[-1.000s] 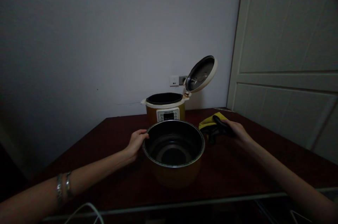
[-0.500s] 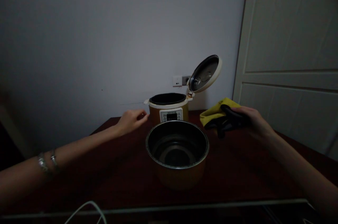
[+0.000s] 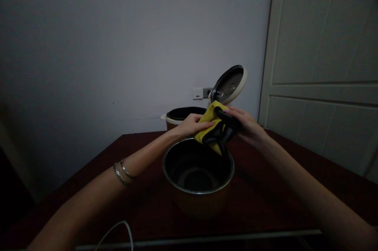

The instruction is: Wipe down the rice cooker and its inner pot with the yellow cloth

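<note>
A yellow and dark grey cloth (image 3: pixel 209 125), crumpled and edged in black, is held up over the back rim of a round inner pot (image 3: pixel 198 192). My left hand (image 3: pixel 193 124) grips its left side, thumb lying across the yellow face. On the right, my right hand (image 3: pixel 246 125) has its fingers closed on the cloth's dark edge. The pot stands on the table, dark inside with a pale metal rim. Behind it is a rice cooker (image 3: pixel 174 120) with its lid (image 3: pixel 230 85) raised to the right. My hands and the cloth hide most of the cooker's front.
The dark red table (image 3: pixel 130 203) reaches back to a pale wall (image 3: pixel 132 46). A wall socket (image 3: pixel 197 93) sits behind the cooker. At the right stands a panelled door (image 3: pixel 319 125). A white cable (image 3: pixel 126 225) loops up at the front edge.
My left hand has moved right and taken hold of the cloth. My right hand has brought the cloth leftward, from beside the pot to over its back rim. The pot stays put.
</note>
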`<state>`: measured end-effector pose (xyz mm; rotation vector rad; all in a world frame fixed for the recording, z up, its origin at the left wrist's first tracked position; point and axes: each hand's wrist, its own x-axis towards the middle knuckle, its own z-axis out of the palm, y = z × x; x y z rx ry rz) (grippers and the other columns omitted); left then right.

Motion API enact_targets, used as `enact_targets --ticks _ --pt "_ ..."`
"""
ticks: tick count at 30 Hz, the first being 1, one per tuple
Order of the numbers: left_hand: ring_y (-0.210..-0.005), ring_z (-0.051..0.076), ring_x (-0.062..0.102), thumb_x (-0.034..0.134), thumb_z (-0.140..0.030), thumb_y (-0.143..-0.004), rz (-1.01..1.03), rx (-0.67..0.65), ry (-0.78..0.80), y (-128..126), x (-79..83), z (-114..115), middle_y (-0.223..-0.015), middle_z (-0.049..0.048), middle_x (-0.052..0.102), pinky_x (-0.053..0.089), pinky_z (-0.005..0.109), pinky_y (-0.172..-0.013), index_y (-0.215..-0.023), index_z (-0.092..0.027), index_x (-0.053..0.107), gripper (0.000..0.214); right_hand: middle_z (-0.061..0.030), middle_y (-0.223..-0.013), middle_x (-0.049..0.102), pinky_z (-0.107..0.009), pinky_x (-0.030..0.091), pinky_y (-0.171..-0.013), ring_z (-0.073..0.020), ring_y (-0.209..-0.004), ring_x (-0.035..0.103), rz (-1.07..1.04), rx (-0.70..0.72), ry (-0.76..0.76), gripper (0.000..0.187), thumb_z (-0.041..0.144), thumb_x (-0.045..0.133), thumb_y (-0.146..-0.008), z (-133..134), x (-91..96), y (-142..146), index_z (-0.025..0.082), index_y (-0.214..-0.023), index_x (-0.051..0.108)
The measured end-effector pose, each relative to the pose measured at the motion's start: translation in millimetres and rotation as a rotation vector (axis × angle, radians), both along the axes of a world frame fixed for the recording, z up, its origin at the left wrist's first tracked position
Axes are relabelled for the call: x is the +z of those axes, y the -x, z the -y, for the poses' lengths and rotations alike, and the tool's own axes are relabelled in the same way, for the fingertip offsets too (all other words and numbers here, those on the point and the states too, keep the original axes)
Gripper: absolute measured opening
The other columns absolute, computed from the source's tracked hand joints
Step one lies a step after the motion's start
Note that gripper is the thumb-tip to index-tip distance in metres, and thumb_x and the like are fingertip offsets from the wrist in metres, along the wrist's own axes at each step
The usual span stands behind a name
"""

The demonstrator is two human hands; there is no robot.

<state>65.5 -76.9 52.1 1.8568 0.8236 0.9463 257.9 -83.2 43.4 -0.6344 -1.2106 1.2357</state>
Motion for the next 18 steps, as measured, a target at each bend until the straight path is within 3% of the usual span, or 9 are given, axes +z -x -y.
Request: enact_targets --ticks 6,9,12,15,18 --pt "-0.063 0.012 0.059 0.071 -0.023 -0.068 0.247 0.129 0.134 -14.6 -7.0 -13.8 -0.078 0.0063 0.068 0.045 0.026 -0.062 -0.080 -0.012 0.067 0.017 -0.0044 -0.099 0.070 -0.034 0.054 -0.083 -0.0221 -0.099 0.064 -0.110 0.203 0.014 0.034 0.050 0.058 -0.079 -7.3 -21.7 -2.5 0.022 -0.097 0.062" --pt "-0.068 0.013 0.060 0.073 -0.022 -0.067 0.192 0.148 0.142 -21.3 -8.0 -15.6 -0.084 0.0057 0.069 0.046 0.026 -0.066 -0.083 -0.012 0.067 0.020 -0.0041 -0.095 0.071 -0.031 0.055 -0.079 -0.0206 -0.092 0.066 -0.086 0.169 0.103 0.029 0.042 0.065 -0.077 -5.9 -29.0 1.8 0.021 -0.096 0.062" --pt "-0.075 0.013 0.062 0.067 -0.023 -0.074 0.155 0.120 0.153 -25.3 -8.3 -15.4 -0.088 0.0056 0.070 0.047 0.026 -0.071 -0.087 -0.012 0.066 0.017 -0.0040 -0.089 0.071 -0.024 0.056 -0.066 -0.0167 -0.077 0.067 -0.029 0.085 0.203 0.024 0.034 0.069 -0.074 -4.4 -30.8 4.9 0.019 -0.093 0.063" --pt "-0.077 0.013 0.062 0.058 -0.021 -0.081 0.157 0.039 0.149 -24.0 -5.1 -15.2 -0.087 0.0059 0.069 0.047 0.025 -0.074 -0.088 -0.011 0.067 0.015 -0.0035 -0.086 0.071 -0.023 0.054 -0.059 -0.0148 -0.067 0.065 0.042 0.095 0.231 0.028 0.025 0.074 -0.069 -5.3 -30.8 3.3 0.018 -0.094 0.063" --pt "-0.074 0.014 0.062 0.059 -0.018 -0.078 0.120 -0.063 0.133 -15.5 2.4 -16.4 -0.088 0.0081 0.069 0.048 0.025 -0.068 -0.091 -0.012 0.067 0.015 -0.0029 -0.081 0.071 -0.022 0.053 -0.053 -0.0138 -0.061 0.063 0.101 0.109 0.218 0.030 0.018 0.076 -0.064 -8.0 -31.1 -3.5 0.018 -0.092 0.063"
